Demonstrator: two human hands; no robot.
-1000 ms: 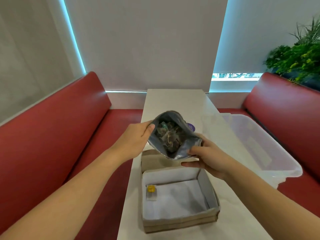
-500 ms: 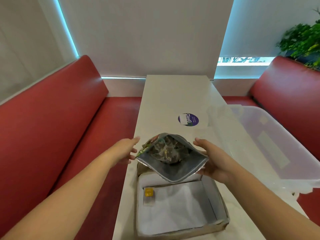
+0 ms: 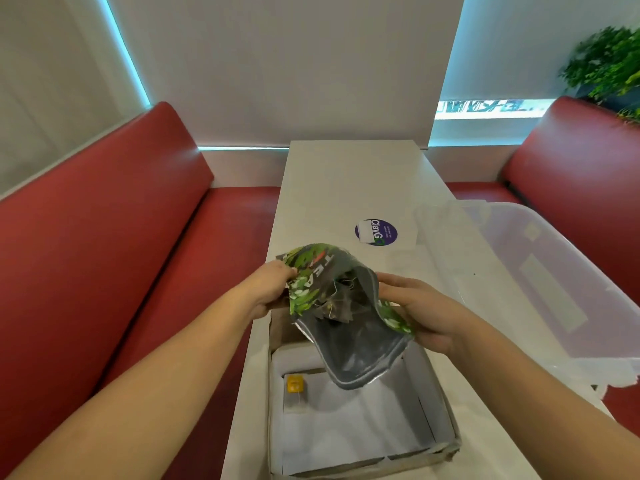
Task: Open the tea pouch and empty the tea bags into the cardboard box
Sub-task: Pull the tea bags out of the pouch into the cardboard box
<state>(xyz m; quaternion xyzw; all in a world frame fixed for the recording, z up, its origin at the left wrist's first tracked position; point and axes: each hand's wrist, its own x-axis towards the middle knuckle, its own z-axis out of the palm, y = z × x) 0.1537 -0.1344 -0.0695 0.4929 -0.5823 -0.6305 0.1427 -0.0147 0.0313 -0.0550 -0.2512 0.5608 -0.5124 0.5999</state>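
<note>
The tea pouch (image 3: 349, 327) is open and held in the air over the far end of the cardboard box (image 3: 440, 403), w/ its mouth tipped down toward the box inside. The left grip (image 3: 273, 289) pinches the printed upper edge of the pouch. The right grip (image 3: 426, 313) holds the right side, fingers laid over the rim; the thumb is hidden behind the foil. The tea bags (image 3: 341, 303) sit in a dark clump just inside the mouth, not yet out. One tea bag w/ yellow tag (image 3: 294, 389) lies already in the box, at its left wall.

What can go wrong, in my judgement:
- The bags look tangled by their strings, so they may stick, then drop as one lump. A hard shake could throw some over the box wall onto the counter (image 3: 346, 181).
- The foil is soft. If the lower lip folds in, it closes the mouth and blocks the way.
- The box looks light and stands at the near edge of the counter; a push from the pouch could shift it.

Around: a clear plastic bin (image 3: 536, 278) lies along the right edge of the counter, near the right grip, so there is not much elbow room there. A purple sticker (image 3: 376, 233) is on the counter beyond the pouch. Red benches (image 3: 104, 237) are on both sides, a plant (image 3: 606, 64) at far right. Nothing stands btw. pouch and box.
</note>
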